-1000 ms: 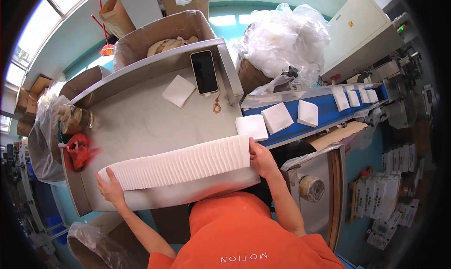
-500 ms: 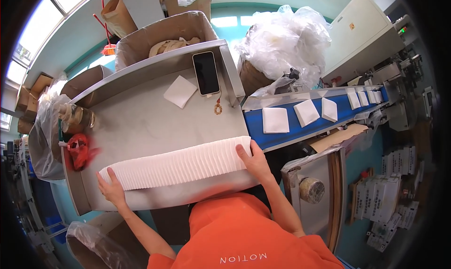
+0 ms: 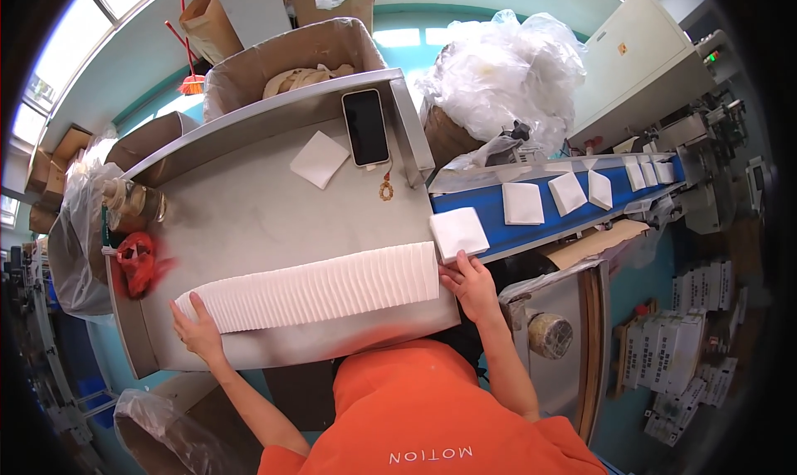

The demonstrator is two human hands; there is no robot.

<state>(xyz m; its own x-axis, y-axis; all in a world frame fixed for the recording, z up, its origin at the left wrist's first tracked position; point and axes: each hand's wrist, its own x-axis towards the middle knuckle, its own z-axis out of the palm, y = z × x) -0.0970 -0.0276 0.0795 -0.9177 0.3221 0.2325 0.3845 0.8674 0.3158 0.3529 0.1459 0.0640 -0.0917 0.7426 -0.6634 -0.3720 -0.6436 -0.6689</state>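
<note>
A long row of folded white sheets, like paper napkins [image 3: 320, 290], stands packed on edge across the near part of the grey metal table [image 3: 241, 234]. My left hand [image 3: 198, 330] clasps its left end, thumb over the top and fingers around the outer side. Beyond the row's right end, my right hand [image 3: 471, 286] has its thumb and fingers apart. A square folded stack [image 3: 459, 232] lies just past those fingertips, over the near end of the blue conveyor belt [image 3: 486, 241]. Whether it touches the belt or the fingers, I cannot tell.
Several white stacks [image 3: 523, 203] sit along the belt. A phone [image 3: 365, 128] with a beaded charm and one loose white square [image 3: 320, 159] lie at the table's back. A red bag [image 3: 139, 263] is at the left edge. Raised metal walls [image 3: 266, 114] border the table.
My right hand has left the row's right end and moved slightly right. A stack has appeared at the belt's near end. Stacks on the belt have shifted right; my left hand stays put.
</note>
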